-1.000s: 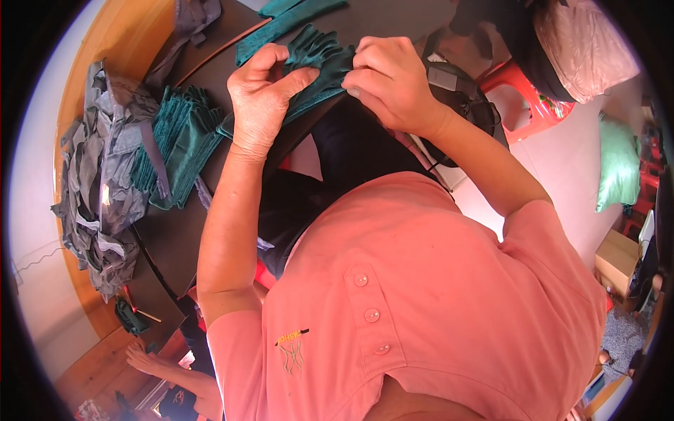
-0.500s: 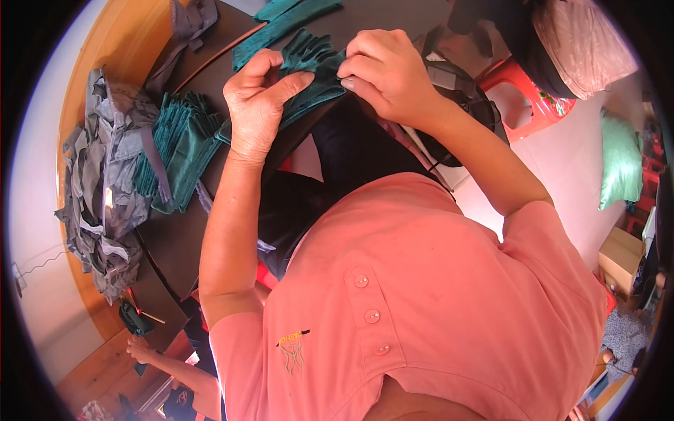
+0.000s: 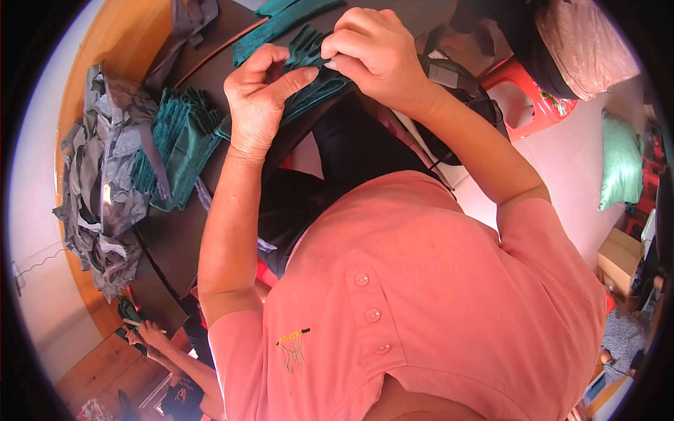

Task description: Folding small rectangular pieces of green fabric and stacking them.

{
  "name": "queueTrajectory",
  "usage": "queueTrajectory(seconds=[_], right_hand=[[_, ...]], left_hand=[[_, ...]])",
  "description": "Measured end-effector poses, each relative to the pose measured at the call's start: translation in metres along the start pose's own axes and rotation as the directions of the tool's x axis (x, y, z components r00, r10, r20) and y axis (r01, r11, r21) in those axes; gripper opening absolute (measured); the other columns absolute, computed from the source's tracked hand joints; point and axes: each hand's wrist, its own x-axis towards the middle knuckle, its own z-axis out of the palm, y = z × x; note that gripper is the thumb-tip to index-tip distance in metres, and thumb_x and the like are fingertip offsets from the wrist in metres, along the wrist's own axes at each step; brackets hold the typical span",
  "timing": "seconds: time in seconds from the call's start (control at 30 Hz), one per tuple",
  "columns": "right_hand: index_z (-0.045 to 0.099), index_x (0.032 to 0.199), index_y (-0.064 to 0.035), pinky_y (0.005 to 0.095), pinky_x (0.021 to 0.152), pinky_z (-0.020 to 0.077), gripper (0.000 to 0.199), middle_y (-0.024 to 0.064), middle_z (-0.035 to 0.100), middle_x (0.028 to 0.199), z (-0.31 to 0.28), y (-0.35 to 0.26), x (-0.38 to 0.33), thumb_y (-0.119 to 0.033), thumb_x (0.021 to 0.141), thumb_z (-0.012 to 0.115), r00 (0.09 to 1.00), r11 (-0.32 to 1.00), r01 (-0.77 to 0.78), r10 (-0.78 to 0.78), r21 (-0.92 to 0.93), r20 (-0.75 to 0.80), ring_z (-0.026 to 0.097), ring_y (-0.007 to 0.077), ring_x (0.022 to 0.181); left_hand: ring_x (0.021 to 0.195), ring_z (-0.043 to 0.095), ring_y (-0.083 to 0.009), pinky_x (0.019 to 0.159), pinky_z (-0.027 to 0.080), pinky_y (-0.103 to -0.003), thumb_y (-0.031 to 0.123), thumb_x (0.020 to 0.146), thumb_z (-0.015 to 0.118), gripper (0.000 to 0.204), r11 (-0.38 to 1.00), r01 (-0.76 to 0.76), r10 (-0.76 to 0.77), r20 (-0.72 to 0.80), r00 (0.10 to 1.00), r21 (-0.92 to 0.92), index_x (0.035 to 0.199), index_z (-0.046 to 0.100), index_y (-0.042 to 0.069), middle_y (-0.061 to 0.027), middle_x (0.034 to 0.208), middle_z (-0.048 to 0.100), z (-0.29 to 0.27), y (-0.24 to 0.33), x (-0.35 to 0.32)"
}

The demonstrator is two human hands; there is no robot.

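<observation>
At the near edge of the dark table, my left hand (image 3: 261,91) pinches a piece of gathered dark green velvety fabric (image 3: 307,50) between thumb and fingers. My right hand (image 3: 372,59) is closed at the fabric's right end, thumb against fingertips. The cloth bunches into small folds between the two hands, and part of it lies beneath them. Just left of my left wrist sits a stack of folded green fabric pieces (image 3: 184,151). Flat green strips (image 3: 281,28) lie beyond my hands.
A heap of grey fabric (image 3: 105,189) covers the far left of the table (image 3: 168,242). A red stool (image 3: 530,98) stands at the right, near a black bag (image 3: 456,133). A co-worker's hands (image 3: 149,337) handle dark cloth at lower left. A green cushion (image 3: 620,161) lies farther right.
My right hand has moved up and left, closer to my left hand, which has barely shifted. At lower left, the co-worker's hands have come further into view at the dark cloth.
</observation>
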Motion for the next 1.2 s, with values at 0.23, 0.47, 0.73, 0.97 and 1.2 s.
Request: queueTrajectory(seconds=[0.23, 0.47, 0.73, 0.97, 1.2], right_hand=[[0.064, 0.082, -0.0169, 0.0365, 0.076, 0.0374, 0.017, -0.0029, 0.056, 0.087, -0.012, 0.011, -0.016, -0.007, 0.073, 0.076, 0.988, 0.997, 0.074, -0.077, 0.028, 0.132, 0.058, 0.0189, 0.081], [0.067, 0.091, -0.0114, 0.033, 0.076, 0.0397, 0.016, -0.0005, 0.06, 0.082, -0.003, 0.001, -0.008, -0.004, 0.081, 0.075, 0.993, 0.989, -0.116, 0.115, 0.091, 0.022, 0.061, 0.0183, 0.078], [0.066, 0.09, -0.0124, 0.036, 0.074, 0.0399, 0.017, 0.0022, 0.057, 0.084, -0.006, -0.013, 0.013, -0.005, 0.078, 0.075, 0.999, 0.998, -0.044, 0.045, 0.046, -0.026, 0.06, 0.0222, 0.08], [0.068, 0.091, -0.0131, 0.0334, 0.078, 0.0419, 0.022, 0.0005, 0.061, 0.088, -0.003, -0.004, 0.007, -0.002, 0.074, 0.076, 0.998, 0.998, 0.059, -0.059, -0.018, -0.003, 0.063, 0.0194, 0.081], [0.067, 0.083, -0.0148, 0.0369, 0.079, 0.0403, 0.013, -0.0024, 0.061, 0.09, -0.006, 0.001, -0.023, -0.01, 0.076, 0.076, 0.993, 0.998, 0.067, -0.067, 0.003, 0.099, 0.061, 0.0186, 0.094]], left_hand=[[0.071, 0.044, -0.0038, 0.064, 0.038, -0.019, -0.006, 0.073, 0.087, 0.026, 0.998, -0.004, 0.006, 0.023, 1.0, -0.065, 0.09, 0.068, 0.001, 0.0076, 0.079, 0.053, 0.002, 0.002, -0.001], [0.072, 0.046, -0.0039, 0.064, 0.04, -0.02, -0.006, 0.073, 0.088, 0.026, 0.999, -0.039, 0.04, 0.049, 0.998, -0.005, 0.09, 0.069, 0.001, 0.0071, 0.08, 0.056, 0.001, 0.005, -0.001], [0.073, 0.048, -0.0043, 0.065, 0.04, -0.02, 0.001, 0.084, 0.079, 0.012, 0.998, -0.032, 0.029, 0.05, 0.998, 0.059, 0.089, 0.068, 0.0, 0.0061, 0.078, 0.056, -0.004, 0.006, 0.0], [0.074, 0.049, -0.0042, 0.069, 0.04, -0.02, 0.004, 0.087, 0.077, 0.01, 0.997, -0.056, 0.053, 0.051, 0.997, 0.056, 0.089, 0.068, 0.0, 0.0052, 0.077, 0.057, -0.002, 0.005, 0.001], [0.073, 0.049, -0.0046, 0.069, 0.04, -0.02, 0.004, 0.087, 0.077, 0.01, 0.998, -0.043, 0.041, 0.039, 0.998, 0.046, 0.089, 0.068, 0.0, 0.0049, 0.077, 0.058, -0.002, 0.005, 0.002]])
